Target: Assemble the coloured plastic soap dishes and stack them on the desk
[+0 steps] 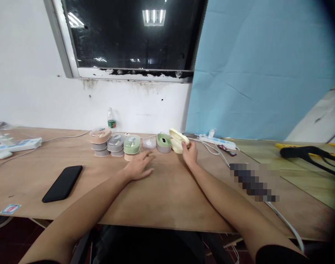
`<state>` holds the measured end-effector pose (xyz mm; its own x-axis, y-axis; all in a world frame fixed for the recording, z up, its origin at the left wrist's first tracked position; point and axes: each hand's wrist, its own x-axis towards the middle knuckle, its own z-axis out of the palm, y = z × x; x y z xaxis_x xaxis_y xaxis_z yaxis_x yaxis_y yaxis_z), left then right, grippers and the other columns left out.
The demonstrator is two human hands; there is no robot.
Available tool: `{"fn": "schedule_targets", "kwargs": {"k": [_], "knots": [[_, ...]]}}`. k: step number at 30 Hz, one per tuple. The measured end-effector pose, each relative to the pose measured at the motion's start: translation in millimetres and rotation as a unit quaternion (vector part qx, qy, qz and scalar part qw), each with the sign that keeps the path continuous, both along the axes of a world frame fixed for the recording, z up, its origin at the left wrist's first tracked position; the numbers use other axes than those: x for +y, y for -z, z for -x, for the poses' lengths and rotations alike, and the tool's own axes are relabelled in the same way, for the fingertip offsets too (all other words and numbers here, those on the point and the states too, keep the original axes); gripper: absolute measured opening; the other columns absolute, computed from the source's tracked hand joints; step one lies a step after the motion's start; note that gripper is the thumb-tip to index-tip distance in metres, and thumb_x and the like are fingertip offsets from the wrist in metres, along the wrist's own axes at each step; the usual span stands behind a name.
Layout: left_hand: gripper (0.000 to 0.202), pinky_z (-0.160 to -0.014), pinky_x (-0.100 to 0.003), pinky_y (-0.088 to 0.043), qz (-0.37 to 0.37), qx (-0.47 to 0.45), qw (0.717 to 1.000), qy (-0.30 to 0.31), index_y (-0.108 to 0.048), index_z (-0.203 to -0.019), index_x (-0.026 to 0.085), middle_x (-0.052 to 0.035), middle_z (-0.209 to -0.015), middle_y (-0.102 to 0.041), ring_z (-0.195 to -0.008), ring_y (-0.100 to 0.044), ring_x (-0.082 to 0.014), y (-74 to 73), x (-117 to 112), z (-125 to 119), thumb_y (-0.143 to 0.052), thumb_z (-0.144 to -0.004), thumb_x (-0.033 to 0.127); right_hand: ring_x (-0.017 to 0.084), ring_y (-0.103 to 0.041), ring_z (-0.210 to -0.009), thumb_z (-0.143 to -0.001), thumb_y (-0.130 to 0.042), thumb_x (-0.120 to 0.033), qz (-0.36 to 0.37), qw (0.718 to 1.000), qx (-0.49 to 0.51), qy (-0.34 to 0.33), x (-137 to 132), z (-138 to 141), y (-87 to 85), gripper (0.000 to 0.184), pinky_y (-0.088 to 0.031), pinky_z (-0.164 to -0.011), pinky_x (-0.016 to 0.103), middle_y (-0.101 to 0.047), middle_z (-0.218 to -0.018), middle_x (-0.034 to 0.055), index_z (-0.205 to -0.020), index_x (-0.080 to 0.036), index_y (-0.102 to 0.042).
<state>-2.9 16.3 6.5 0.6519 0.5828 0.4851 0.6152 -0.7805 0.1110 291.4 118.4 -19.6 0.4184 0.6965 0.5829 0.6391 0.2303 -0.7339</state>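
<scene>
My right hand [189, 151] is closed on a pale yellow lidded container [178, 139] at the far side of the wooden table [167, 198]; the container is tilted. My left hand [139, 167] lies flat on the table with fingers spread, holding nothing, just in front of a green-lidded container [132, 145]. A row of similar small containers runs along the back: a peach-lidded stack [100, 135], a grey one [116, 142], a clear one [149, 142] and a green one [164, 142] beside the yellow one.
A black phone [62, 183] lies at the left. White power strips sit at the far left [17, 145] and back right [218, 141], with cables trailing. A small bottle [111, 119] stands by the wall. Black and yellow tool [307, 152] at the right.
</scene>
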Motion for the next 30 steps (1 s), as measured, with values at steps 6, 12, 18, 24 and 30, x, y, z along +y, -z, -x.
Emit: {"fn": "schedule_targets", "kwargs": {"k": [6, 12, 18, 24, 30], "knots": [[0.069, -0.109, -0.046, -0.029, -0.054, -0.06, 0.995, -0.06, -0.031, -0.14, 0.017, -0.0164, -0.144, -0.031, -0.132, -0.031, -0.0299, -8.7, -1.5, 11.0, -0.05, -0.084, 0.052, 0.018, -0.052, -0.064, -0.087, -0.032, -0.061, -0.005, 0.989, -0.005, -0.151, -25.1, 30.4, -4.1, 0.051, -0.039, -0.057, 0.026, -0.06, -0.069, 0.0037, -0.083, -0.017, -0.057], [0.052, -0.095, -0.039, -0.042, 0.008, 0.057, 0.998, 0.036, -0.051, -0.125, 0.018, -0.0116, -0.119, -0.059, -0.108, -0.055, -0.0252, -0.8, 0.7, 2.0, -0.046, -0.086, 0.052, 0.014, -0.046, -0.051, -0.076, -0.053, -0.061, 0.218, 0.892, -0.303, -0.253, -45.9, 59.3, -2.3, 0.048, -0.028, -0.051, 0.024, -0.051, -0.05, -0.0003, -0.054, -0.019, -0.054], [0.036, -0.094, -0.037, -0.043, 0.026, 0.113, 0.992, 0.048, -0.062, -0.109, 0.019, -0.0099, -0.124, -0.058, -0.109, -0.056, -0.025, 8.1, 4.0, -0.8, -0.048, -0.087, 0.044, 0.014, -0.052, -0.06, -0.082, -0.049, -0.051, 0.084, 0.962, -0.229, -0.124, -39.0, 57.6, -1.9, 0.035, -0.032, -0.057, 0.024, -0.058, -0.063, -0.0015, -0.094, -0.021, -0.061], [0.03, -0.096, -0.037, -0.042, 0.036, 0.11, 0.993, 0.039, -0.063, -0.109, 0.019, -0.0087, -0.126, -0.058, -0.112, -0.055, -0.0233, 8.5, 6.1, 0.8, -0.045, -0.09, 0.033, 0.017, -0.056, -0.067, -0.086, -0.047, -0.037, 0.084, 0.964, -0.208, -0.142, -13.9, 47.7, 0.4, 0.044, -0.035, -0.06, 0.026, -0.061, -0.068, -0.0014, -0.127, -0.022, -0.048], [0.028, -0.098, -0.037, -0.041, 0.044, 0.096, 0.994, 0.036, -0.063, -0.109, 0.019, -0.0087, -0.127, -0.056, -0.114, -0.054, -0.0223, 11.9, 10.0, 2.2, -0.046, -0.089, 0.029, 0.018, -0.058, -0.075, -0.082, -0.051, -0.033, 0.089, 0.966, -0.203, -0.136, -9.8, 45.6, 4.2, 0.029, -0.034, -0.061, 0.026, -0.064, -0.074, 0.0003, -0.108, -0.021, -0.055]]}}
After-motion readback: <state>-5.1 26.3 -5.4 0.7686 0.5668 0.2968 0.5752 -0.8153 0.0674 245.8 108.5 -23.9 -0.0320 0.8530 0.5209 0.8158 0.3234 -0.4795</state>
